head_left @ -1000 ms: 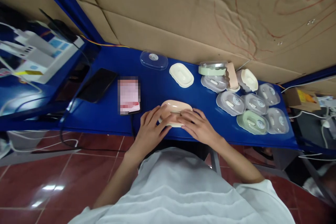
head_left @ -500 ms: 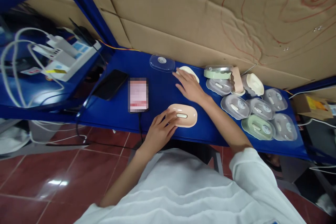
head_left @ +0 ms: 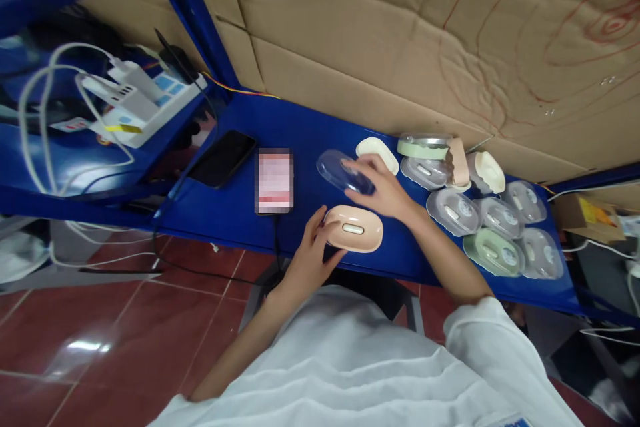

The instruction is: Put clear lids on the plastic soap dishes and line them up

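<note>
My left hand [head_left: 311,259] grips the left end of a peach oval dish [head_left: 371,235], thumb at the near side and fingers at the rim. A small white elongated piece [head_left: 353,229] sits in the middle of the dish. Just above and behind it, my right hand [head_left: 383,188] is closed on the right end of a clear oval lid [head_left: 336,170], which is tilted and slightly blurred. Its fingertips cover part of the lid. Beyond that hand lies a cream oval dish [head_left: 376,149] near the back edge of the blue table [head_left: 300,127].
To the right stand several lidded dishes [head_left: 453,211], one of them green [head_left: 493,253], with peach and cream parts behind them. A phone with a lit, blurred screen [head_left: 274,181] and a dark phone [head_left: 223,159] lie left. Further left is a power strip [head_left: 150,123] with white cables.
My right hand has left the cream dish, taken the clear lid from the back of the table and brought it nearer the peach dish. My left hand now grips the peach dish more firmly.
</note>
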Demonstrator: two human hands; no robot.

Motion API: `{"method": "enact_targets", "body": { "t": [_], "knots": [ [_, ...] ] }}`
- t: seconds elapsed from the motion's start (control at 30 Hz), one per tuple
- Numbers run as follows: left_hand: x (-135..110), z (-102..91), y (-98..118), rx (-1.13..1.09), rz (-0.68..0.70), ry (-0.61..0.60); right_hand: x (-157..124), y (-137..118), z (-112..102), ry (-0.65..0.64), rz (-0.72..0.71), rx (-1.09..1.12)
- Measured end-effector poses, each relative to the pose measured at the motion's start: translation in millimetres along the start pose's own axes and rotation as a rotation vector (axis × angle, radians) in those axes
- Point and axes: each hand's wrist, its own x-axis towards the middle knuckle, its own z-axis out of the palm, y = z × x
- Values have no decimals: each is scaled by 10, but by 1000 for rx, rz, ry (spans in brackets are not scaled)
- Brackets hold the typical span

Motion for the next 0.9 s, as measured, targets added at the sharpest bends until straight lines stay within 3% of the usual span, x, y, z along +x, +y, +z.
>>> {"method": "enact_targets", "body": {
  "t": [0.13, 0.27, 0.57, 0.73, 0.8, 0.9],
  "knots": [
    [17, 12, -81, -185, -98, 51, -798, -278, -101, -124, 2, -21],
    [80, -26, -101, -104, -92, -58, -1136, -421, 50, -163, -98, -158],
    [140, -150, -45, 45, -35, -154, -1269, -310, 282, -128, -142, -396],
    [119, -158, -64, 25, -42, -192, -1311, -211, 309, -85, -171, -342],
    [119, -139, -33, 26, -54, -124, -1182, -193, 281, -124, -119, -312],
    [120, -102, 70, 73, -61, 75, -767, -142, 219, -156, -17, -353]
  ]
}}
